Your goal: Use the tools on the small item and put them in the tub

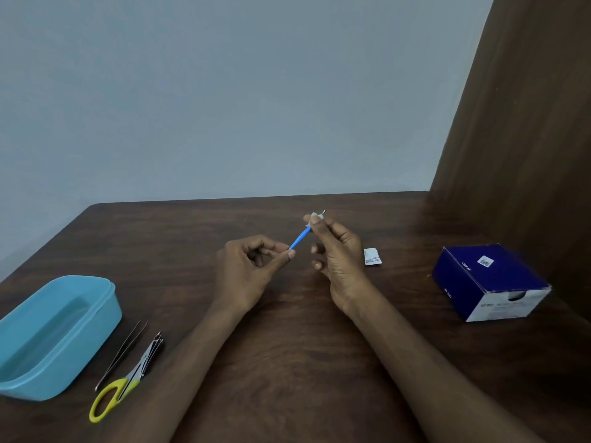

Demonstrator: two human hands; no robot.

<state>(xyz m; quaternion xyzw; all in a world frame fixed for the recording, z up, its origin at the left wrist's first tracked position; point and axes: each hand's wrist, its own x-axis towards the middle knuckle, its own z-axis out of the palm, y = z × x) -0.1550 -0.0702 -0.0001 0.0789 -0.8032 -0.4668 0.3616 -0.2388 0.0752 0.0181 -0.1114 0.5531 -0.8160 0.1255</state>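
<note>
A thin blue-handled tool (pixel 300 238) is held slanting above the middle of the dark wooden table (pixel 287 346). My left hand (pixel 249 270) pinches its lower end between thumb and forefinger. My right hand (pixel 335 251) pinches a small white wipe (pixel 315 215) around the tool's upper end, where a short metal tip (pixel 324 213) sticks out past the fingers.
A small torn white sachet (pixel 372 257) lies just right of my right hand. A blue and white carton (pixel 489 282) stands at the right. At the left sit a light blue plastic tub (pixel 57 334), metal tweezers (pixel 123 353) and yellow-handled scissors (pixel 124 382).
</note>
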